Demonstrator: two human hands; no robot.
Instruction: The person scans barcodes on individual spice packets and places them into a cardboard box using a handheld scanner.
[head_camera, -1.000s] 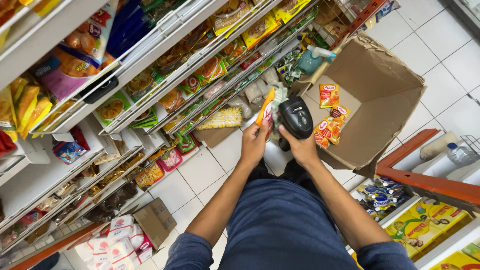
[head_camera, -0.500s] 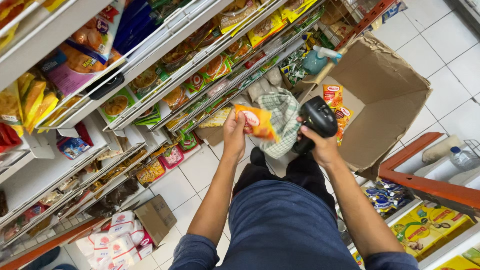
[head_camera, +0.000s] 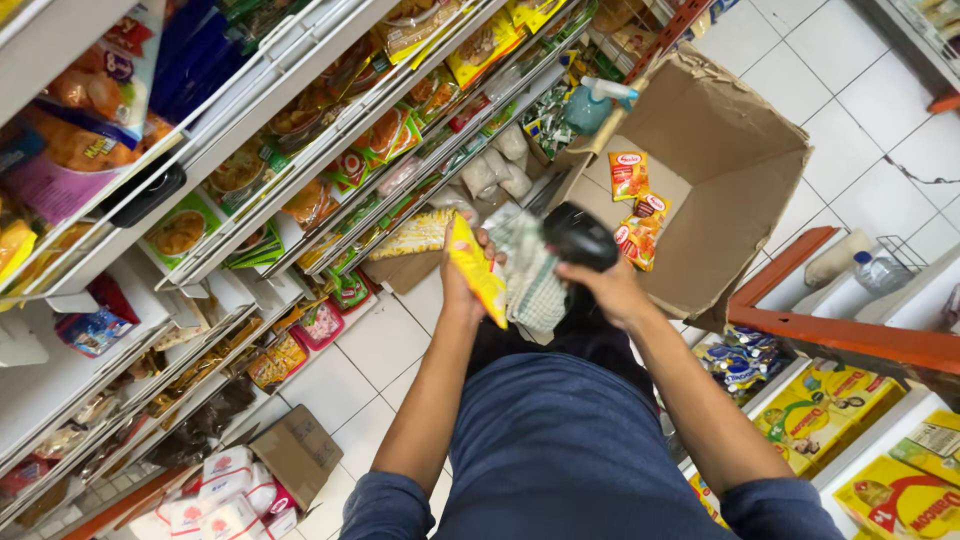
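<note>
The left hand holds a flat yellow-and-orange foil packet, fingers closed round its lower half so that it stands nearly edge-on to the camera. A second ago that packet was pressed close against the black handheld scanner; half a second ago it lay tilted face-up in the palm; now it is turned upright and has drawn a little away to the left of the scanner. The right hand is wrapped round the scanner's grip, and the scanner's head has swung from pointing toward the box to pointing across at the packet. Judging by that, the packet is being presented to the scanner rather than being put away.

Between the two hands, just behind them, hangs a crumpled green-and-white checked cloth; which hand carries it I cannot tell. Beyond the right hand sits an open brown cardboard box with several small red-and-orange sachets lying on its floor. To the left of the left hand run tiered white metal shelves crowded with packets of food. Near the left elbow, low on the white tiled floor, stands a small closed cardboard carton. Right of the right forearm lies an orange painted metal frame.
</note>
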